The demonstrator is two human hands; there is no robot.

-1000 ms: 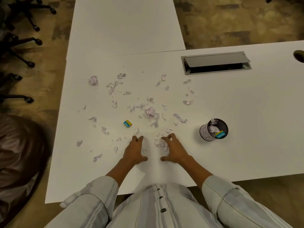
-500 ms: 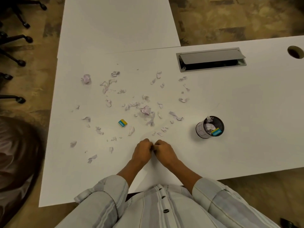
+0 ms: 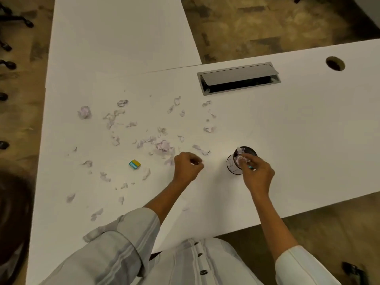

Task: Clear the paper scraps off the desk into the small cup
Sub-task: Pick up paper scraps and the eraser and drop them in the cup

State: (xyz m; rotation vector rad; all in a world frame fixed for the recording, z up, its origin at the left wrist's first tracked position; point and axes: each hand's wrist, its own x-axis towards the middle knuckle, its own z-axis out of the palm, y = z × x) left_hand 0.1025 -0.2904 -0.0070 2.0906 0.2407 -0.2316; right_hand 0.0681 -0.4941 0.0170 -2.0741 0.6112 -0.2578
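The right hand [image 3: 257,173] is poised over the small cup [image 3: 234,164], its fingers bunched together around a wad of pale purple paper scraps [image 3: 240,160] held right at the cup's near rim. The cup is a short cylinder with a dark inside, standing upright on the white desk [image 3: 308,140]; more scraps show inside it, beyond the fingertips.

To the left of that hand, well apart from the cup, the left hand [image 3: 188,167] is closed into a loose fist just above or on the desk; whether it holds any paper cannot be told.

Loose paper scraps [image 3: 162,146] lie scattered beyond and to the left of the left hand, far too many small pieces to count exactly, roughly thirty or more. The nearest cluster sits just past the left knuckles. One larger crumpled ball [image 3: 84,112] lies at the far left edge of the scatter. One small yellow and teal eraser [image 3: 134,164] lies to the left of the left hand.

Farther from the right hand, one grey cable hatch [image 3: 238,78] is set into the desk, its lid open, and one round cable hole [image 3: 335,63] lies to its right.
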